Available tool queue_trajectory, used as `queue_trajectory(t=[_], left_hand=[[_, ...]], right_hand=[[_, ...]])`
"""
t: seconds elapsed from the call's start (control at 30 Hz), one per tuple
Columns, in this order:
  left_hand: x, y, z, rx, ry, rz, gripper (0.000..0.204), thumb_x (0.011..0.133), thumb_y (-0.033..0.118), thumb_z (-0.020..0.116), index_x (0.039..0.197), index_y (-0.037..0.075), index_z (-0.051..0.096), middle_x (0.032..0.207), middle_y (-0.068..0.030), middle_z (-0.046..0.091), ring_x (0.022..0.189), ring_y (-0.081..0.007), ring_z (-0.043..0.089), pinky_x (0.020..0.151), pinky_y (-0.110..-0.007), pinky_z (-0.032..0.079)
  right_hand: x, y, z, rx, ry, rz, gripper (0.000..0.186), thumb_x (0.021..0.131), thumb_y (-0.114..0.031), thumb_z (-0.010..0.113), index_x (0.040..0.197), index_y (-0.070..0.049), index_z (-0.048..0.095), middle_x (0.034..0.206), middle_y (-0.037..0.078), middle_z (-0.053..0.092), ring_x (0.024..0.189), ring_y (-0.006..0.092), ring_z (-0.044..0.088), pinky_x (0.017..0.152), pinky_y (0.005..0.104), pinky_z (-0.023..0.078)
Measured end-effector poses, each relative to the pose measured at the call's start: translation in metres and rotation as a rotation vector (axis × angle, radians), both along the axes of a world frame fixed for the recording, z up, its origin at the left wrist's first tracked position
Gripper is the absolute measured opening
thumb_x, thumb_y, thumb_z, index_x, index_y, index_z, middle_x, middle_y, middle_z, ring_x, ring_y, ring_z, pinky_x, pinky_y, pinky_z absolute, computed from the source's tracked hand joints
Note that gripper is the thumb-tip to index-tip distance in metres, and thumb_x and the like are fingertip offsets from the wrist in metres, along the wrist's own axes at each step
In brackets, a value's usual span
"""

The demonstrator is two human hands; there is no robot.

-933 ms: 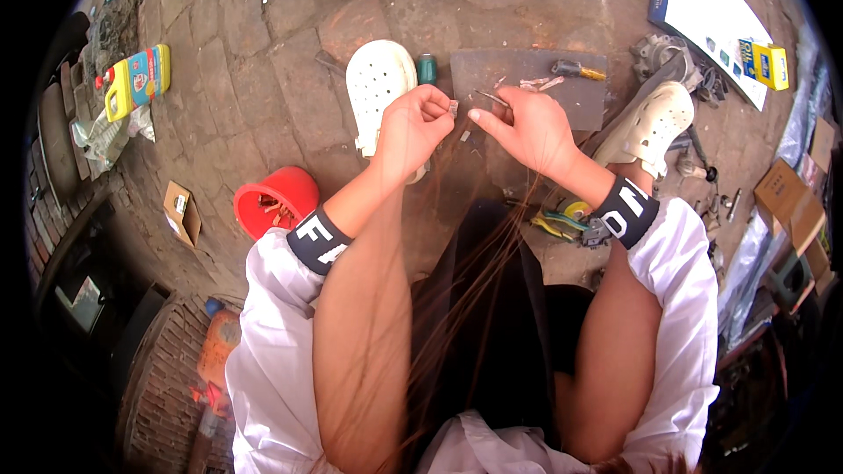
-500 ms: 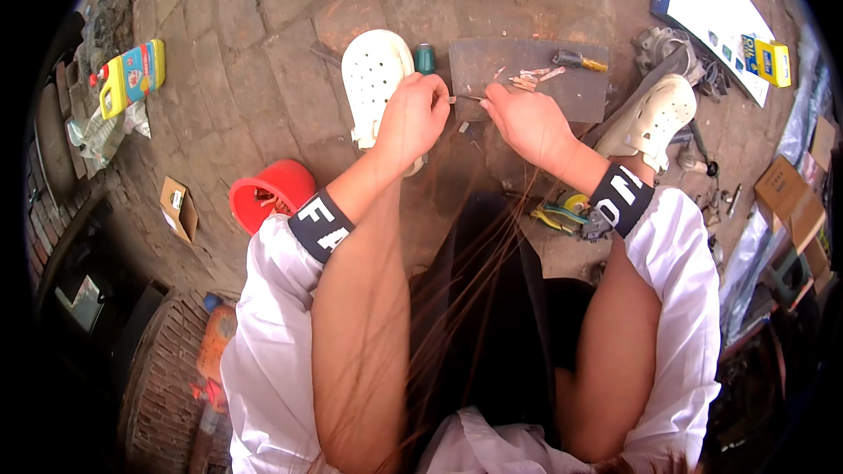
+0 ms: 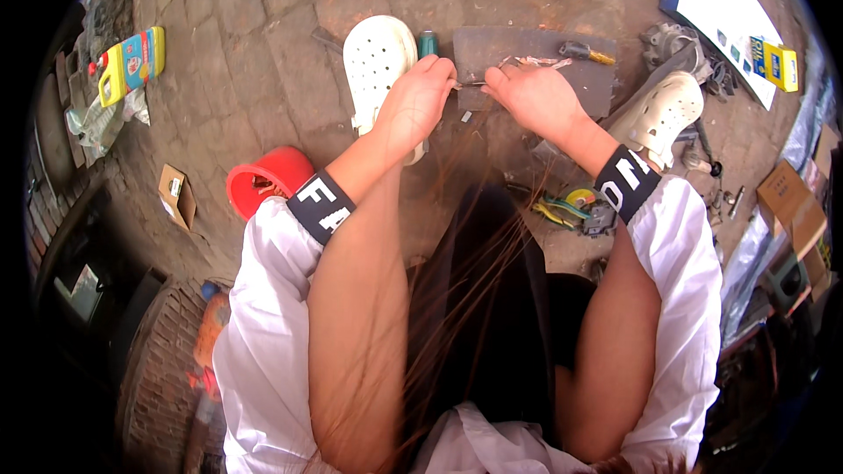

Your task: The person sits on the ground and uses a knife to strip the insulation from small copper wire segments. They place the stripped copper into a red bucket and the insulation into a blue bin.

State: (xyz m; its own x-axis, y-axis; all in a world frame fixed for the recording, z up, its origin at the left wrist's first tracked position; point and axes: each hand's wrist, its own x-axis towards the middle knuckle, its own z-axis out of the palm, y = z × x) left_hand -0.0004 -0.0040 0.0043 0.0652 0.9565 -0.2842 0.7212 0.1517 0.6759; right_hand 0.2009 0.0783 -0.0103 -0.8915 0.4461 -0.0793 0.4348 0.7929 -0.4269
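Slender piece [image 3: 471,83], spanning the gap between my left hand [image 3: 420,93] and right hand [image 3: 537,98], which pinch its opposite ends, looks light and stiff to me, easily dropped, so fingertips at each end suit it.

A rod [image 3: 471,83] lies between the left hand [image 3: 423,89] and right hand [image 3: 534,98]. A sheet [image 3: 500,41] extends beyond the right hand, bearing strips [image 3: 546,61] and, to their right, a tool [image 3: 586,53]. Just beyond the left hand is a canister [image 3: 428,44], right of one shoe [image 3: 373,57]; the other shoe [image 3: 665,110] is right of the right hand. Nearer the body, a bucket [image 3: 292,167] sits left of the left hand.
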Motion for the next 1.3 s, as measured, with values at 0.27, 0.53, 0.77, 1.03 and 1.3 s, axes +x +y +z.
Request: queue_trajectory(t=[0.27, 0.53, 0.77, 1.03, 1.3], left_hand=[[-0.002, -0.003, -0.001, 0.017, 0.029, -0.048, 0.007, 0.089, 0.008, 0.059, 0.094, 0.006, 0.054, 0.092, -0.0124, 0.055, 0.086, -0.0354, 0.058, 0.071, -0.042, 0.048], [-0.002, 0.004, -0.004, 0.080, 0.032, -0.060, 0.008, 0.089, 0.006, 0.059, 0.095, 0.006, 0.054, 0.091, -0.0128, 0.054, 0.083, -0.0349, 0.057, 0.068, -0.042, 0.048], [-0.002, 0.001, -0.003, 0.090, 0.003, -0.057, 0.012, 0.088, 0.005, 0.060, 0.099, 0.007, 0.057, 0.092, -0.0114, 0.055, 0.084, -0.0338, 0.058, 0.070, -0.041, 0.049], [-0.007, 0.006, -0.005, 0.093, 0.011, -0.084, 0.011, 0.088, 0.005, 0.060, 0.099, 0.007, 0.056, 0.091, -0.0119, 0.055, 0.083, -0.0347, 0.058, 0.068, -0.041, 0.049], [-0.006, 0.009, -0.004, 0.093, 0.064, -0.131, 0.010, 0.089, 0.007, 0.059, 0.098, 0.007, 0.055, 0.090, -0.0117, 0.054, 0.081, -0.0351, 0.058, 0.067, -0.042, 0.049]], right_hand=[[-0.002, 0.002, -0.001, -0.012, -0.033, 0.040, 0.023, 0.093, -0.028, 0.057, 0.086, -0.006, 0.054, 0.075, 0.011, 0.065, 0.068, 0.0272, 0.068, 0.062, 0.0375, 0.053], [0.003, 0.001, -0.006, 0.028, -0.014, 0.065, 0.023, 0.093, -0.029, 0.057, 0.086, -0.007, 0.053, 0.076, 0.009, 0.064, 0.071, 0.0267, 0.068, 0.063, 0.0369, 0.054], [-0.003, -0.002, -0.001, 0.084, -0.083, -0.028, 0.024, 0.093, -0.030, 0.057, 0.088, -0.007, 0.050, 0.076, 0.009, 0.063, 0.071, 0.0257, 0.067, 0.058, 0.0356, 0.054], [-0.004, 0.002, -0.004, 0.077, -0.075, 0.002, 0.021, 0.093, -0.027, 0.057, 0.089, -0.008, 0.051, 0.075, 0.009, 0.063, 0.067, 0.0263, 0.066, 0.055, 0.0361, 0.053], [-0.003, 0.004, -0.005, 0.064, -0.061, 0.023, 0.020, 0.092, -0.026, 0.057, 0.089, -0.008, 0.051, 0.075, 0.009, 0.063, 0.068, 0.0265, 0.067, 0.058, 0.0381, 0.053]])
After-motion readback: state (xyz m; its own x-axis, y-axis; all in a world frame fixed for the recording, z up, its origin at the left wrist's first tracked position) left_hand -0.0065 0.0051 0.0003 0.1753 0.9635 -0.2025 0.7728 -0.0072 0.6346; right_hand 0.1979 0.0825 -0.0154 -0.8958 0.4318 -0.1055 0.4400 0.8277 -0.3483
